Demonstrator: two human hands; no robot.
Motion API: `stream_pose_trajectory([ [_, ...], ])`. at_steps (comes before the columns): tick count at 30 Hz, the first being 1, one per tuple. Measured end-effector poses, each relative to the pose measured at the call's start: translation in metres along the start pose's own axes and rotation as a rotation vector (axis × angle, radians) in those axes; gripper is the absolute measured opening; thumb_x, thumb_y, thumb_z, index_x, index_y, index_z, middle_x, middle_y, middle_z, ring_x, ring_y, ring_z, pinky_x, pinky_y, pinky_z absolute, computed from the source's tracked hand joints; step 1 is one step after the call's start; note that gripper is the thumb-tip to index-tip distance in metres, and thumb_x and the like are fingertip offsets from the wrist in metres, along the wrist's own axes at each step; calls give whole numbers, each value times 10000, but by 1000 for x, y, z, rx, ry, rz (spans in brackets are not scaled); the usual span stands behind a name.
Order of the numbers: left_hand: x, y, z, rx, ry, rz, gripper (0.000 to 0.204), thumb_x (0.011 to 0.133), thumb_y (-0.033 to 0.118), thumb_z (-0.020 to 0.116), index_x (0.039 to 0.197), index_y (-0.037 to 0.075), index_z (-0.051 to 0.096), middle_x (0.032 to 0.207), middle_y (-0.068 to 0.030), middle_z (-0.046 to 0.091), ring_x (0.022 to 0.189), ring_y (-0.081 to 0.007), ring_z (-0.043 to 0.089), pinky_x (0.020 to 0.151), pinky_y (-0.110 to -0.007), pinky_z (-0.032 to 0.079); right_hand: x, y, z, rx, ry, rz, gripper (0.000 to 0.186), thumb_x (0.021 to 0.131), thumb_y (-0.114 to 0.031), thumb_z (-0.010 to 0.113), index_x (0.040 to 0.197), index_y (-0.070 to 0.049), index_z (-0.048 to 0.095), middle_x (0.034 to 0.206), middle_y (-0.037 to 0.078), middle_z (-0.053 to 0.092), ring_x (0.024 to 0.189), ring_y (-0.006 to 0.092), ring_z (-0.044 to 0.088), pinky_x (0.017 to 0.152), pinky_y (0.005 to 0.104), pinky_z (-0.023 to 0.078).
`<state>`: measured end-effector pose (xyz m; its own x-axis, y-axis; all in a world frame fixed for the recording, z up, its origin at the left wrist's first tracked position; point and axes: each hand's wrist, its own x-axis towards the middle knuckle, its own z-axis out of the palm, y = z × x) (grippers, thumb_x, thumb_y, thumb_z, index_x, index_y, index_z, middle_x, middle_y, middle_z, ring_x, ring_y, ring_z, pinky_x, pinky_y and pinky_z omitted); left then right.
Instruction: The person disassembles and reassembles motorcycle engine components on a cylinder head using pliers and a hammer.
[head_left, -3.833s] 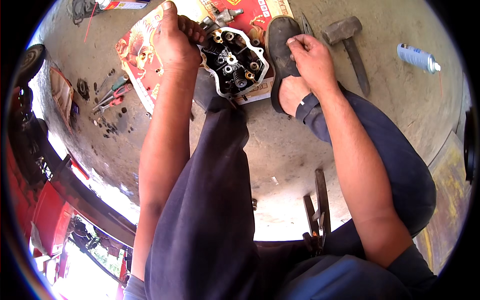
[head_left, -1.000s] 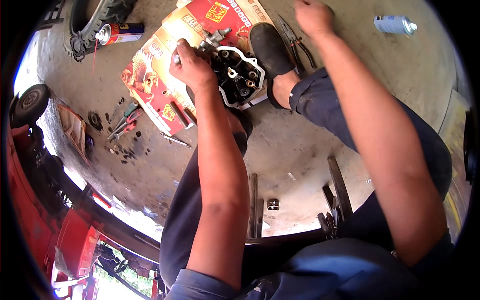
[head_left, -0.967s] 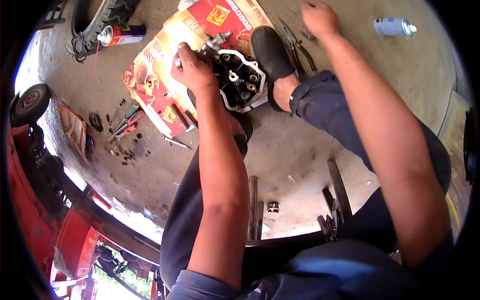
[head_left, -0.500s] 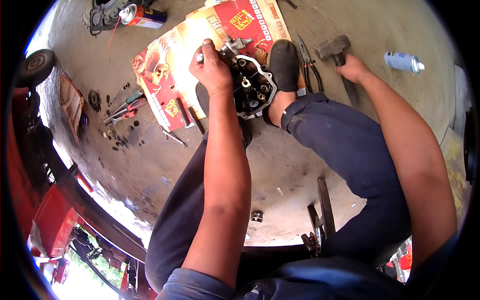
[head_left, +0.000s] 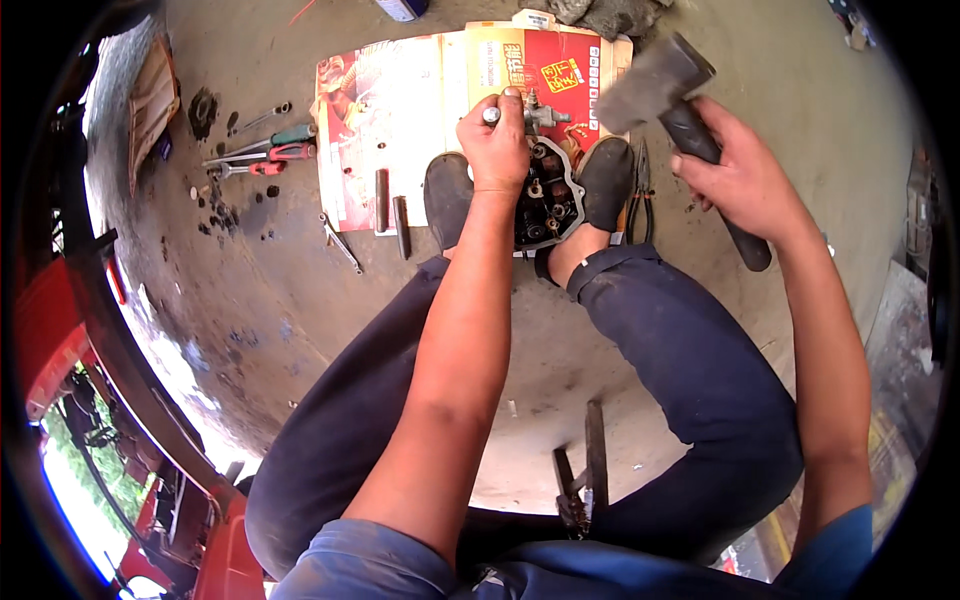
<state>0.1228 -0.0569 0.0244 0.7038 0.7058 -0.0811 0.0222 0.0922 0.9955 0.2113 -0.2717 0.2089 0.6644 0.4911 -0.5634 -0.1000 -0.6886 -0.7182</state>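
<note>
Head view: since half a second ago the hammer (head_left: 657, 85) has come up off the floor, raised by the right hand (head_left: 745, 175). Its blurred head lies up and left of the grip; the handle runs through the fist, butt protruding below. Metal valve-train housing (head_left: 549, 195) sits between the shoes (head_left: 607, 185), just right of the left hand (head_left: 495, 140), partly hidden by it.

Right fingers curl around the handle, thumb along it. Left fingers fold tight about a metal rod (head_left: 491, 115), only its round end visible near the thumb; lower end hidden, contact with the housing cannot be told.

Writing: printed characters on the cardboard (head_left: 430, 110), in a yellow panel and a yellow patch on red, with white icons down the right side.
</note>
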Motion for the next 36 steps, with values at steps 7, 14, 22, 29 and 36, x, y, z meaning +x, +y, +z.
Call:
stream_pose_trajectory([
  [7, 2, -3, 3, -182, -40, -1, 150, 958, 100, 669, 925, -35, 727, 765, 7, 683, 712, -85, 584, 640, -285, 493, 34, -81, 58, -408, 1, -347, 325, 978, -244, 641, 1135, 37, 595, 1004, 257, 698, 955, 425, 686, 830, 485, 538],
  [14, -3, -4, 4, -70, 7, 108, 191, 891, 36, 677, 1063, -26, 733, 920, -65, 765, 839, -118, 663, 753, -312, 550, 48, -82, 79, -484, -24, -230, 338, 984, -286, 628, 1049, 45, 598, 944, 255, 698, 923, 425, 689, 809, 498, 545],
  [22, -1, -2, 0, -88, 6, 20, 296, 994, 147, 659, 767, -42, 641, 616, 35, 518, 610, -53, 416, 529, -287, 369, 27, -165, 38, -453, 128, -466, 353, 1036, -364, 605, 1134, -27, 645, 892, 66, 674, 752, 118, 649, 706, 328, 508],
  [29, -1, -26, -4, -72, -19, -2, 321, 986, 173, 675, 743, -26, 611, 615, 24, 516, 610, -65, 429, 527, -307, 381, 33, -102, 81, -584, 316, -586, 408, 1027, -387, 585, 1155, -1, 608, 963, 185, 738, 835, 305, 722, 717, 395, 544],
  [36, -8, -35, 8, -40, 25, 39, 330, 998, 148, 643, 700, 26, 570, 618, 47, 510, 599, -53, 417, 521, -283, 366, 59, -99, 35, -432, 300, -699, 202, 926, -135, 703, 1092, -19, 703, 1069, 251, 717, 1002, 365, 727, 845, 443, 573],
])
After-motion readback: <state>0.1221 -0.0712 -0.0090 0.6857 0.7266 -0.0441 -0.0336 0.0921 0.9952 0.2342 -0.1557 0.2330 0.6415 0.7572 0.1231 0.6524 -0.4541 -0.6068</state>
